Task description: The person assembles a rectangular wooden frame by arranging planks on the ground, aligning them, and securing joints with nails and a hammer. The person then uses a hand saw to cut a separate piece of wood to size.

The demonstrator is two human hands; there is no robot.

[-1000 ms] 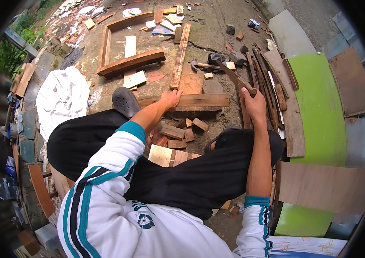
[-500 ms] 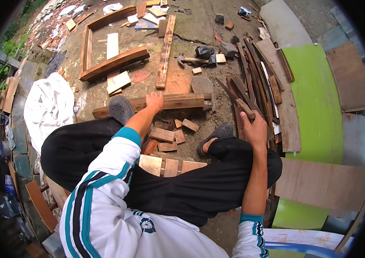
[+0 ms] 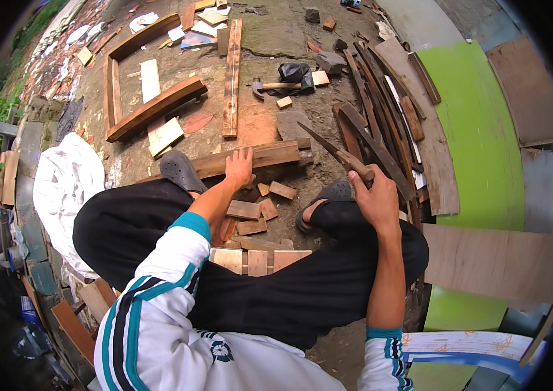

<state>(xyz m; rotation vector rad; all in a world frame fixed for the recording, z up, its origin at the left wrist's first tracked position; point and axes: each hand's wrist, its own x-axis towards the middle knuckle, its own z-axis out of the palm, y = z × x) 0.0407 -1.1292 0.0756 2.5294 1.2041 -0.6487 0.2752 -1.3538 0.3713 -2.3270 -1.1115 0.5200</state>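
My left hand (image 3: 240, 169) lies on a brown wooden beam (image 3: 270, 155), its fingers spread over the top. My left foot, in a grey clog (image 3: 181, 171), is on the beam's left part. My right hand (image 3: 377, 201) is closed around the wooden handle of what looks like a handsaw (image 3: 323, 143). The dark, tapering blade points up and left, near the beam's right end and apart from it. Fine teeth cannot be made out. Several short wood offcuts (image 3: 250, 227) lie between my feet, below the beam.
Beyond the beam lie a wooden frame (image 3: 159, 106), a long plank (image 3: 231, 78) and a hammer (image 3: 276, 86) beside a black bag. Dark wood strips (image 3: 381, 104) and a green panel (image 3: 478, 130) are at right. A white cloth (image 3: 65, 195) lies at left.
My right hand has brought the handsaw left, closer to the beam's end. My left hand stays on the beam, its fingers more spread. The view has shifted slightly.
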